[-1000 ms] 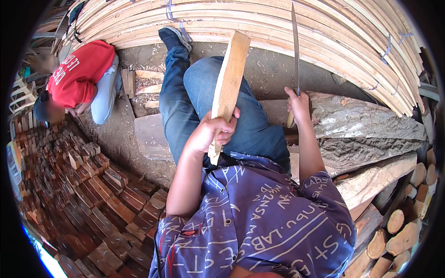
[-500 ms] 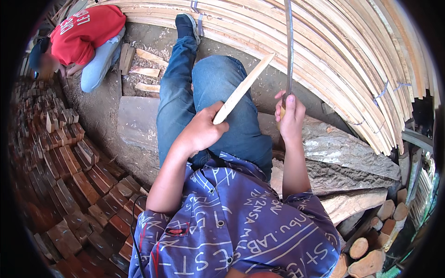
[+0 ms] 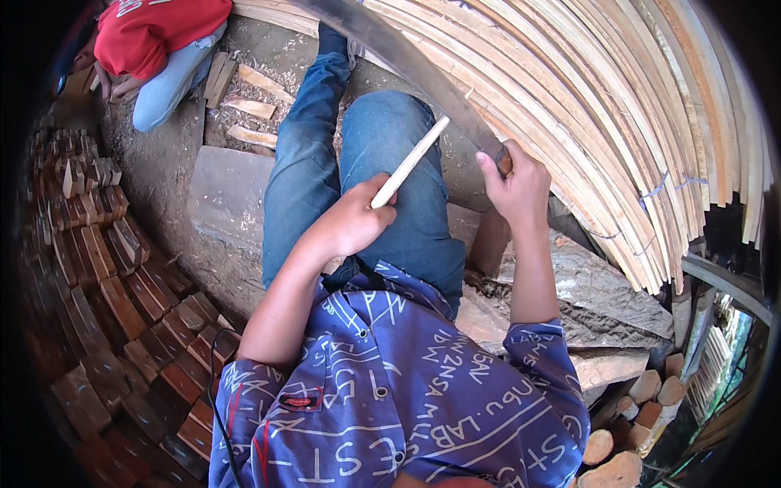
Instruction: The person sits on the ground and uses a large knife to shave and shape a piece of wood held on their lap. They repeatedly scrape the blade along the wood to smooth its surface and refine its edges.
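My left hand grips a pale wooden slat that slants up and to the right over my blue-jeaned knees. My right hand is closed on the handle of a long dark metal blade that runs up and to the left across the view. The slat's upper end lies close under the blade. I sit with my legs stretched toward the top of the view, wearing a blue printed shirt.
Curved bundles of pale wooden strips fill the top and right. A big log lies under my right arm. Stacked reddish wood blocks cover the left. A person in a red shirt crouches at the top left beside loose wood pieces.
The blade has swung from upright to slanting left across the view. The slat has turned edge-on and leans lower and more to the right. The view shifted, so the person in red sits higher.
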`<state>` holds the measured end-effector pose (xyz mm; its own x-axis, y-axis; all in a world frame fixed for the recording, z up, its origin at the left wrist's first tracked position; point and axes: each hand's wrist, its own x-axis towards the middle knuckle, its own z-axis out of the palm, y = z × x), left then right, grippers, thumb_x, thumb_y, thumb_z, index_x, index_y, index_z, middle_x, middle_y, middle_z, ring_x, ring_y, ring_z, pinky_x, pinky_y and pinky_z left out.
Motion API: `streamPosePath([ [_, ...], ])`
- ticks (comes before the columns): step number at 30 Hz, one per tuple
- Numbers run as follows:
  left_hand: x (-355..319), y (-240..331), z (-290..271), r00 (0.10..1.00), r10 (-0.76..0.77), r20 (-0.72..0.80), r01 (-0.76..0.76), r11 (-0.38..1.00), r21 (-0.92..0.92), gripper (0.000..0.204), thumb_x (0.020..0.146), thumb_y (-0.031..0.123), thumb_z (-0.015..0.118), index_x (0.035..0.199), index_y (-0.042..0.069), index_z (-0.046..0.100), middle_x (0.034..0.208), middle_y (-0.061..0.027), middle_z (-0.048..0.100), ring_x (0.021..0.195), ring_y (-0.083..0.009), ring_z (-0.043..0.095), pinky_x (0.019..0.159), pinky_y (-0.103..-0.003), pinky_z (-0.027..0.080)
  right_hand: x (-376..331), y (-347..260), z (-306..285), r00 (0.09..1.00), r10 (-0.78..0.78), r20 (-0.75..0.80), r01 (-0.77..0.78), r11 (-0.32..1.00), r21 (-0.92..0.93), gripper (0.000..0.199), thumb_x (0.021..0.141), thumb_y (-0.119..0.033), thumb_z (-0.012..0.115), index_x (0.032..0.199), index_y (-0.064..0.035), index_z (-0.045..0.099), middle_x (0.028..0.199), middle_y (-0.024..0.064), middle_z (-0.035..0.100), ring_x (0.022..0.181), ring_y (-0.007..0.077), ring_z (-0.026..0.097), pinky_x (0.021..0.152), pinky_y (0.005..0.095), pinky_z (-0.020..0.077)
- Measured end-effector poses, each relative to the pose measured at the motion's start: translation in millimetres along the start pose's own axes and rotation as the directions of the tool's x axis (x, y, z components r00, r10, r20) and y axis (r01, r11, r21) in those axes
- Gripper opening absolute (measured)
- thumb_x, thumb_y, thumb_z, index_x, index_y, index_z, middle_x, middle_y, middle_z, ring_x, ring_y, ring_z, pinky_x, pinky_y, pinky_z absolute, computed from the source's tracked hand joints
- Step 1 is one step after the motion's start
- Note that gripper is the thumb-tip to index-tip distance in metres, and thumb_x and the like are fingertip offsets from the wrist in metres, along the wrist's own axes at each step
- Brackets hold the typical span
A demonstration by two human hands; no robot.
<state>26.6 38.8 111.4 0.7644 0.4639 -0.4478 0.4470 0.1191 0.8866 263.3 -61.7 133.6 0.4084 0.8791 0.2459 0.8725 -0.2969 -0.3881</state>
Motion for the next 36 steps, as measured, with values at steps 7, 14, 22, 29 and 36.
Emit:
streamPosePath([
  [7,3,13,4,0.999,-0.038,0.016,0.039,0.999,-0.030,0.018,0.075,0.008,0.053,0.091,0.000,0.052,0.075,-0.0099,0.053,0.074,-0.0184,0.051,0.068,-0.032,0.042,-19,20,-12,0.960,0.257,0.110,-0.271,0.952,0.141,0.054,0.083,-0.048,0.069,0.076,0.0040,0.059,0.049,0.0126,0.044,0.043,0.0256,0.045,0.045,0.0361,0.0367],
  [14,1,17,-2,0.989,-0.128,0.070,0.136,0.984,-0.112,0.017,0.075,0.009,0.053,0.090,0.000,0.052,0.072,-0.0063,0.051,0.069,-0.0160,0.049,0.062,-0.031,0.040,-21,-29,15,0.986,-0.005,0.168,-0.019,0.991,0.136,0.054,0.076,-0.054,0.072,0.064,-0.0047,0.053,0.050,0.0095,0.051,0.048,0.0297,0.057,0.045,0.0376,0.0443],
  [22,-1,17,6,0.997,-0.082,-0.013,0.081,0.996,-0.027,0.020,0.077,0.012,0.053,0.092,0.000,0.053,0.074,-0.0048,0.051,0.069,-0.0159,0.049,0.062,-0.030,0.040,-11,-4,13,0.987,-0.085,0.133,0.080,0.996,0.039,0.059,0.071,-0.061,0.072,0.061,-0.0065,0.054,0.050,0.0081,0.053,0.048,0.0282,0.058,0.044,0.0372,0.0445],
  [29,-4,14,-4,0.990,-0.125,0.066,0.132,0.986,-0.103,0.019,0.076,0.011,0.054,0.092,0.002,0.053,0.075,-0.0036,0.049,0.073,-0.0140,0.049,0.066,-0.029,0.040,-4,43,11,0.988,0.118,0.096,-0.112,0.992,-0.066,0.055,0.084,-0.053,0.064,0.068,-0.0009,0.056,0.050,0.0090,0.043,0.047,0.0239,0.044,0.048,0.0360,0.0363],
  [36,5,15,2,0.994,-0.101,0.046,0.105,0.991,-0.079,0.020,0.075,0.011,0.055,0.092,0.000,0.053,0.073,-0.0036,0.050,0.071,-0.0137,0.048,0.064,-0.029,0.040,-25,75,5,0.905,0.420,0.072,-0.423,0.864,0.275,0.055,0.089,-0.044,0.061,0.064,0.0035,0.052,0.049,0.0107,0.043,0.048,0.0192,0.036,0.048,0.0376,0.0325],
])
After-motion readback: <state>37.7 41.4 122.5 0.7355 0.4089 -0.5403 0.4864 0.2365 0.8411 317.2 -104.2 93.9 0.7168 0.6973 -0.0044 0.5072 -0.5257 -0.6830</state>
